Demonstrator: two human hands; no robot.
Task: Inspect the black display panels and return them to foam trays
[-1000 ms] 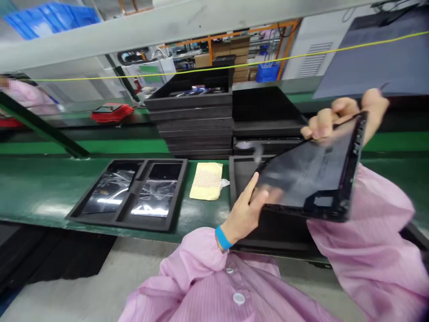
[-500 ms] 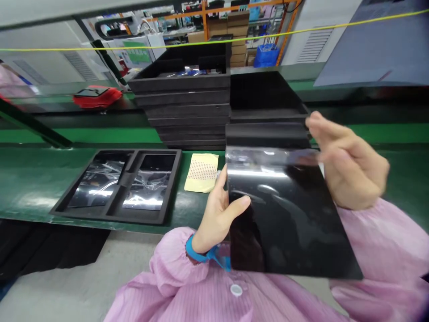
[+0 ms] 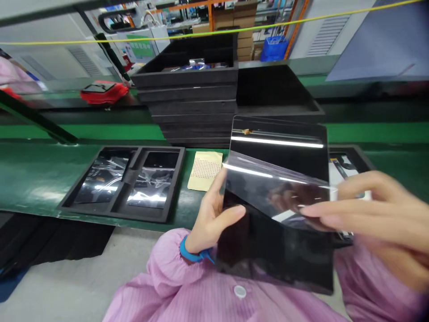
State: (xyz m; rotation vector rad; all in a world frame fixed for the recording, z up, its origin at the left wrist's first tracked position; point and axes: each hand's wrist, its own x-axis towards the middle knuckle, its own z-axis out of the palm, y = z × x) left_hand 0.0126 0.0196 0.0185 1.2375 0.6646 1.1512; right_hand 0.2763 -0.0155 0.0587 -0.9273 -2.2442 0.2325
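Note:
Upright in front of me is a glossy black screen panel point(image 3: 275, 255), a small gold-coloured connector point(image 3: 246, 131) near its top edge. My left hand point(image 3: 211, 219) grips the panel by its left side, thumb across the front. A clear protective film point(image 3: 261, 179) slants over the middle of the panel, its upper edge lifted and folded down. My right hand point(image 3: 375, 214), slightly blurred, pinches this film near the panel's right side. Bare black surface shows above the film.
A black two-compartment foam tray point(image 3: 166, 197) with film-covered panels lies left on the green bench point(image 3: 30, 179). A yellow dotted sheet point(image 3: 205, 170) lies between. Stacked black trays point(image 3: 191, 98) stand behind. Another tray point(image 3: 355, 156) with parts sits right, partly hidden. A red bundle point(image 3: 103, 93) lies back left.
My right hand has come down from the panel's upper right corner along its right side, drawing the film down with it. The panel has turned slightly, and its connector now shows.

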